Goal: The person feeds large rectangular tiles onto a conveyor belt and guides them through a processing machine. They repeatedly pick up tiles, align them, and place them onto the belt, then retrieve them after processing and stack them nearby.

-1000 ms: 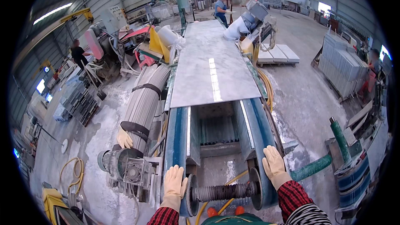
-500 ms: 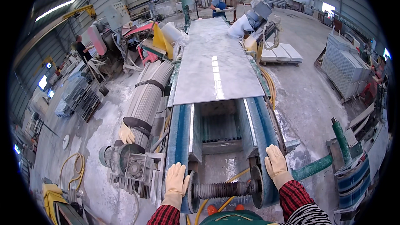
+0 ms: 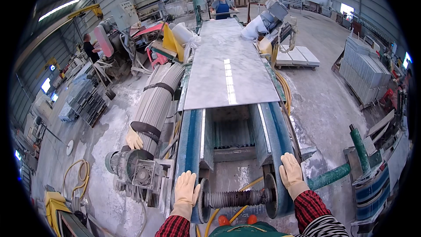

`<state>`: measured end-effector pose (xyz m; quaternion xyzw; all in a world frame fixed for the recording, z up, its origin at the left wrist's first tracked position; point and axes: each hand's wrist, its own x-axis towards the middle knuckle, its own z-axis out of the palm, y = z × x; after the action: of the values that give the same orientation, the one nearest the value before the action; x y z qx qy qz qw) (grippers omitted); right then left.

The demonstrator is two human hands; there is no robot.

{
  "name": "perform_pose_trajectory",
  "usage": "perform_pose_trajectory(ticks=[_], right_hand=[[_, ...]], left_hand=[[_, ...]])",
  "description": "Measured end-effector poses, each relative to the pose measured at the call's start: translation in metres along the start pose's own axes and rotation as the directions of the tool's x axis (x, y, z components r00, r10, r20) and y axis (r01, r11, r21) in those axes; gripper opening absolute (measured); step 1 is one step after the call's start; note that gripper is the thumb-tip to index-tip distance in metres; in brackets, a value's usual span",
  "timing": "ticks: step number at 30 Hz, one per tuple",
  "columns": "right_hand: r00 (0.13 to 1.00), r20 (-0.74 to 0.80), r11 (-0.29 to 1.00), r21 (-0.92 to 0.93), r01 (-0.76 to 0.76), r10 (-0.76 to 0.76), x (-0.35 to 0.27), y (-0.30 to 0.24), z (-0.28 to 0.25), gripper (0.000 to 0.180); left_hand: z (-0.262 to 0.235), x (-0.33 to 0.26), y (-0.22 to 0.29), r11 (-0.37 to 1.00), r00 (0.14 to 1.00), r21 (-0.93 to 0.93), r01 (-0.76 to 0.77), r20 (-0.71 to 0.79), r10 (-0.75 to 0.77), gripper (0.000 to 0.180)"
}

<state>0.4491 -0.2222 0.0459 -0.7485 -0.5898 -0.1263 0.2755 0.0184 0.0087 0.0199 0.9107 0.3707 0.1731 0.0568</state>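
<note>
A long grey-white veined stone slab (image 3: pixel 210 74) lies flat across the two blue belts of a conveyor machine. Both of my hands wear cream rubber gloves. My left hand (image 3: pixel 186 192) rests flat with fingers extended on the near end of the left blue belt (image 3: pixel 188 140). On the near end of the right blue belt (image 3: pixel 280 136) lies my right hand (image 3: pixel 293 176), its fingers stretched forward. Neither hand touches the slab, whose near edge is some way beyond my fingertips. Between the belts shows a ribbed roller shaft (image 3: pixel 237 199).
A motor (image 3: pixel 131 166) stands left of the conveyor, with a spare glove (image 3: pixel 134 138) above it. Green pipe (image 3: pixel 329 177) crosses at right. Yellow hoses (image 3: pixel 239 214) run beneath the machine. A co-worker in a blue apron (image 3: pixel 222 8) stands beyond the slab's far end. Stacked slabs (image 3: pixel 362 70) stand right.
The co-worker at the far end has moved left, to just behind the slab, and now faces this way. My hands and the slab show no clear movement.
</note>
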Motion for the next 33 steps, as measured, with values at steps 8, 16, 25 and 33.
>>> perform_pose_trajectory(ticks=[8, 16, 25, 33], right_hand=[[0.986, 0.133, 0.99, 0.087, -0.112, 0.1, -0.01, 0.006, 0.001, 0.04], [0.988, 0.124, 0.993, 0.055, -0.103, 0.096, -0.018, 0.01, 0.005, 0.041], [0.999, 0.037, 1.0, -0.006, -0.013, 0.013, -0.013, 0.002, 0.0, 0.037], [1.0, 0.012, 1.0, -0.003, 0.003, -0.003, -0.014, -0.004, -0.004, 0.036]], left_hand=[[0.002, -0.005, -0.001, 1.0, 1.0, 0.01, -0.006, -0.014, 0.006, 0.058], [-0.001, -0.007, 0.001, 1.0, 1.0, -0.014, 0.003, -0.004, -0.003, 0.059], [-0.003, -0.01, 0.004, 1.0, 1.0, -0.021, 0.001, -0.01, -0.001, 0.059], [-0.003, -0.014, 0.004, 1.0, 1.0, -0.012, 0.007, -0.009, -0.007, 0.058]])
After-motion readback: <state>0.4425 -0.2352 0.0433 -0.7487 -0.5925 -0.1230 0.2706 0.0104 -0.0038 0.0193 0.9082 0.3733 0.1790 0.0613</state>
